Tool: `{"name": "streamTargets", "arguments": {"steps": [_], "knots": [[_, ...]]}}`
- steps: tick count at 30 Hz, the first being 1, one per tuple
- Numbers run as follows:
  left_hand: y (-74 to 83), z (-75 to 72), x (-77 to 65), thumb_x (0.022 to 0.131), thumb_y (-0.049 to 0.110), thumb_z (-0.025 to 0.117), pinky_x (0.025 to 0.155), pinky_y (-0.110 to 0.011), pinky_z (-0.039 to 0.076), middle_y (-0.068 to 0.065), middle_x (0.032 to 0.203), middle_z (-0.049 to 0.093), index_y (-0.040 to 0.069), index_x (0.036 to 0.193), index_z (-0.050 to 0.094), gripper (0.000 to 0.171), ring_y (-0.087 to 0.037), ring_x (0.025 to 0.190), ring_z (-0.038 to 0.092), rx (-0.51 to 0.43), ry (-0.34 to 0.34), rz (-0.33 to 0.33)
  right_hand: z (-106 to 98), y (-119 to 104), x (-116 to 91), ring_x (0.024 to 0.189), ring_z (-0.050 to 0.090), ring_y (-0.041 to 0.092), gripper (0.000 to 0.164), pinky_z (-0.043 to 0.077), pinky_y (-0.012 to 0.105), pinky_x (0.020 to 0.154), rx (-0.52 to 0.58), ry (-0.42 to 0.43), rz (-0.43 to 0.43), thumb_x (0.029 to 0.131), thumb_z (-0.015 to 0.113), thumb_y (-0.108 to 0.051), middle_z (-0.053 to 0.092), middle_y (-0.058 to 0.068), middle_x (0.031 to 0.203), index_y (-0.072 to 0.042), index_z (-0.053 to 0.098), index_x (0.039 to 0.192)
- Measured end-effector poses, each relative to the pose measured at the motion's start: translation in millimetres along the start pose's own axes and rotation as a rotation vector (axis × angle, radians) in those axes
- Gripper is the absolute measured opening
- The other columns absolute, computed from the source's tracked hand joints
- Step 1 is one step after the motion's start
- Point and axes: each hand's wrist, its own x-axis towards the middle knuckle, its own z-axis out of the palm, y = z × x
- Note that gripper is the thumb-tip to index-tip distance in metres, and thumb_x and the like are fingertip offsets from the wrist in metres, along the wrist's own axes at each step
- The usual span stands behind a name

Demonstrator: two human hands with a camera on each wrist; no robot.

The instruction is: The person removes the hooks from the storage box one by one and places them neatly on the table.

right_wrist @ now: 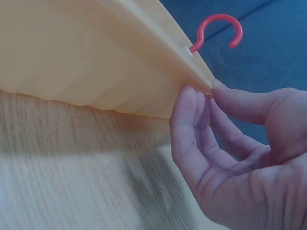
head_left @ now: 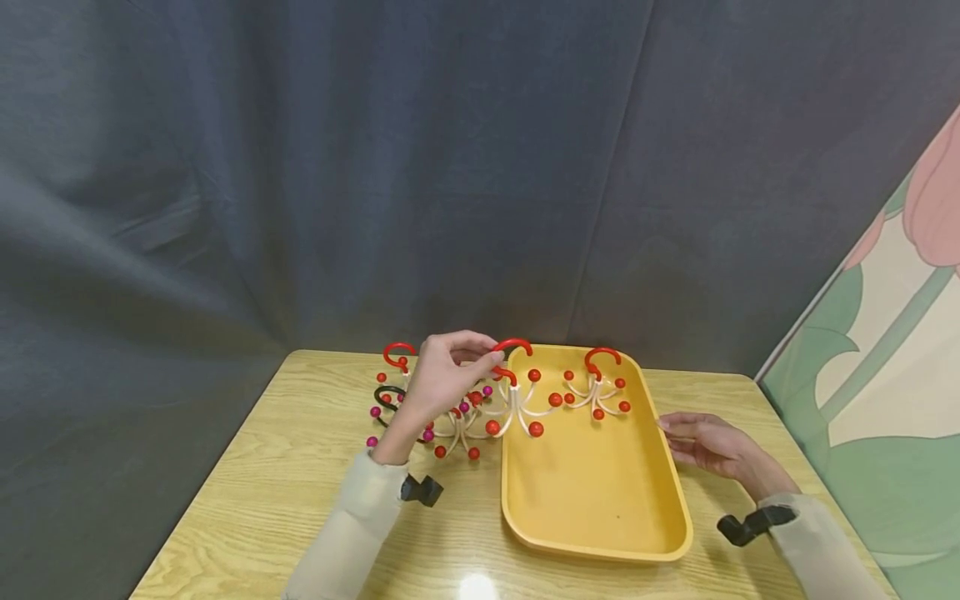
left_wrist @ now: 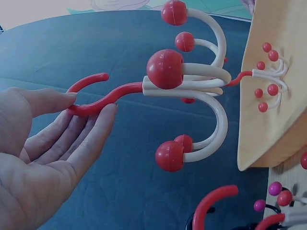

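My left hand (head_left: 442, 379) pinches the red hook of a ball-tipped hanger (left_wrist: 184, 85), thumb against fingers. The hanger has curved white prongs ending in red balls and is held over the left side of a yellow tray (head_left: 588, 492). A similar red-and-white hanger (head_left: 595, 387) stands at the far end inside the tray, hook upward. At the tray's right edge, my right hand (head_left: 705, 446) pinches the rim between thumb and fingers. In the right wrist view, the red hook (right_wrist: 218, 17) of a hanger shows above the rim.
Left of the tray, more hangers are clustered on the wooden table (head_left: 285, 467), partly hidden by my left hand. One has a red hook (head_left: 397, 346), another a black hook (head_left: 386, 390) near pink balls. A dark curtain (head_left: 465, 183) hangs behind; a flower-patterned panel (head_left: 907, 350) stands right.
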Motion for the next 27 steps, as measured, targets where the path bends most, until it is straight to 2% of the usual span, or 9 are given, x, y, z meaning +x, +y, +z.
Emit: {"name": "streamTargets", "arguments": {"steps": [8, 14, 19, 22, 27], "knots": [[-6.7, -13.5, -22.4, 0.093, 0.019, 0.082, 0.067, -0.028, 0.061, -0.009, 0.099, 0.083, 0.012, 0.105, 0.080, 0.014, -0.019, 0.087, 0.079, 0.004, 0.012, -0.048, 2, -1, 1, 0.094, 0.076, 0.014, 0.017, 0.064, 0.031, 0.089, -0.008, 0.012, 0.000, 0.110, 0.056, -0.012, 0.078, -0.001, 0.105, -0.013, 0.072, 0.113], [-12.3, -20.8, -38.3, 0.093, 0.022, 0.083, 0.068, -0.025, 0.059, -0.006, 0.102, 0.083, 0.013, 0.108, 0.081, 0.017, -0.023, 0.090, 0.079, 0.025, 0.022, -0.051, 2, -2, 2, 0.088, 0.074, 0.012, 0.016, 0.065, 0.030, 0.087, -0.010, 0.031, 0.008, 0.109, 0.057, -0.013, 0.077, -0.002, 0.101, -0.016, 0.073, 0.109], [-19.4, -24.7, -48.4, 0.093, 0.019, 0.081, 0.075, -0.023, 0.062, -0.009, 0.103, 0.082, 0.010, 0.109, 0.080, 0.018, -0.019, 0.089, 0.080, 0.026, 0.011, -0.082, 3, -2, 2, 0.086, 0.072, 0.011, 0.015, 0.065, 0.029, 0.086, -0.011, 0.041, 0.016, 0.108, 0.059, -0.013, 0.077, -0.003, 0.100, -0.017, 0.073, 0.108], [-24.7, -27.2, -54.0, 0.093, 0.017, 0.081, 0.076, -0.023, 0.063, -0.010, 0.102, 0.082, 0.008, 0.107, 0.080, 0.017, -0.020, 0.090, 0.079, 0.028, 0.001, -0.077, 3, -3, 1, 0.086, 0.072, 0.011, 0.015, 0.065, 0.030, 0.085, -0.008, 0.036, 0.016, 0.108, 0.058, -0.012, 0.077, -0.003, 0.100, -0.017, 0.073, 0.108], [-33.5, -32.2, -62.1, 0.094, 0.023, 0.082, 0.081, -0.023, 0.062, -0.008, 0.104, 0.083, 0.009, 0.108, 0.080, 0.020, -0.018, 0.094, 0.079, 0.047, -0.013, -0.079, 2, -6, 1, 0.086, 0.072, 0.011, 0.014, 0.065, 0.029, 0.084, -0.034, 0.037, 0.023, 0.108, 0.059, -0.012, 0.077, -0.002, 0.099, -0.014, 0.072, 0.111]]}}
